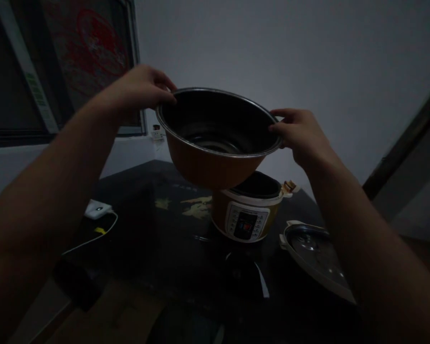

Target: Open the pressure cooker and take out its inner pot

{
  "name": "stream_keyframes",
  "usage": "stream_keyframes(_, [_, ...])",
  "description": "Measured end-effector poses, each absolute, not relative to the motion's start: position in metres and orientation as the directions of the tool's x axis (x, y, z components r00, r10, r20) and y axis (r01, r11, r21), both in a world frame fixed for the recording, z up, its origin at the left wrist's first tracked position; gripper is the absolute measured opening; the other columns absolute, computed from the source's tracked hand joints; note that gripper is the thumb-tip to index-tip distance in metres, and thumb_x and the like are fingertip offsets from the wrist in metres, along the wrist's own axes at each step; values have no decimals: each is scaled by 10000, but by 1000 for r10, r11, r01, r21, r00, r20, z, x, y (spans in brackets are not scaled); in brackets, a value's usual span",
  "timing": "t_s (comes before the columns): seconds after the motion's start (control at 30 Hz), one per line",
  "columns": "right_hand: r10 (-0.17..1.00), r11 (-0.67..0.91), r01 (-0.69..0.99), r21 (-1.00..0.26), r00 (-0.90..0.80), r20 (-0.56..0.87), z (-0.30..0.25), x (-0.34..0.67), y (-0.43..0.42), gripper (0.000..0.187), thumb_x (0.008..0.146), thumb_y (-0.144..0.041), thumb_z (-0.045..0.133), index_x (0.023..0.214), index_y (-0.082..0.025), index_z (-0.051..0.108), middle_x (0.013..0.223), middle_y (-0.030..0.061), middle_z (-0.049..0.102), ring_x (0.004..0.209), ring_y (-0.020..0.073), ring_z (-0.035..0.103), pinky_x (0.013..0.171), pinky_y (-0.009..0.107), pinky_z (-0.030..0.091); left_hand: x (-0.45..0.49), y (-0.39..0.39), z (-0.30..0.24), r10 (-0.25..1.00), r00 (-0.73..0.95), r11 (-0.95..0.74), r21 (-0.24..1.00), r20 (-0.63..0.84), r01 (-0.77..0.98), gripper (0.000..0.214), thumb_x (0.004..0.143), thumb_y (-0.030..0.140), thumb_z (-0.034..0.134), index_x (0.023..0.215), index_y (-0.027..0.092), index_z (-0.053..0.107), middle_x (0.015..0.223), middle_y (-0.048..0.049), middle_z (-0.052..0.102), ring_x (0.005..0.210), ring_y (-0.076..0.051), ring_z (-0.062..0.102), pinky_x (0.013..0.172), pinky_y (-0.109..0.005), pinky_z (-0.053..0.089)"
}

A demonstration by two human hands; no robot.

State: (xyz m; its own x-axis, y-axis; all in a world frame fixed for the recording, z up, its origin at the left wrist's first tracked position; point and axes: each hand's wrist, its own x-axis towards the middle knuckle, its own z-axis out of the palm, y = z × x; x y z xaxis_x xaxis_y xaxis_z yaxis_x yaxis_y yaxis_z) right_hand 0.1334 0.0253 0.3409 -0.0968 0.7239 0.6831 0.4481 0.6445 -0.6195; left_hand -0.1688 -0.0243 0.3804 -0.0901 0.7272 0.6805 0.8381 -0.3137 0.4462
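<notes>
I hold an orange inner pot [208, 165] with a dark inside up in the air, tilted toward me. My left hand [141, 88] grips its rim on the left, and my right hand [301, 134] grips the rim on the right, fingers closed over the edge. Directly below stands an orange and white electric cooker [247, 217] with a control panel on its front, its top open.
The cooker's lid [313, 255] lies upside down on the dark table [157, 239] to the right. A white charger with a cable [98, 210] lies at the table's left. A dark flat object [245, 277] lies in front of the cooker. A window [57, 67] is at the upper left.
</notes>
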Motion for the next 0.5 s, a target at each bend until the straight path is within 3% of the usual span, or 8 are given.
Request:
stream_keyframes(0.1, [751,660,225,-717,-175,637,323,117,1,411,737,-120,587,1146,-136,620,731,8,560,557,96,511,480,231,407,-184,-51,368,735,-177,-304,551,654,777,347,746,118,651,1087,58,669,808,-41,585,918,-223,631,915,-569,400])
stream_keyframes(0.23, [796,570,35,-821,-272,541,290,98,-28,471,747,-227,643,1210,-167,579,773,0,553,580,98,519,459,223,401,-203,-66,331,768,-322,-266,734,553,625,386,731,134,618,1111,75,653,763,-22,573,722,-155,617,922,-590,394])
stream_keyframes(0.37, [845,412,-55,-909,-349,405,248,86,-44,700,690,-308,723,1332,-162,486,784,-10,543,578,100,519,460,231,417,-225,-67,272,841,-338,-229,843,423,486,426,673,221,658,1083,107,648,780,-12,614,693,-152,611,848,-441,472])
stream_keyframes(0.5, [868,272,-49,-961,-418,267,205,78,-47,737,720,-306,693,1401,-223,422,767,-28,522,525,79,472,457,230,416,-242,-67,213,907,-327,-87,877,266,473,483,646,361,703,1079,159,638,849,-18,672,744,-177,630,686,-294,498])
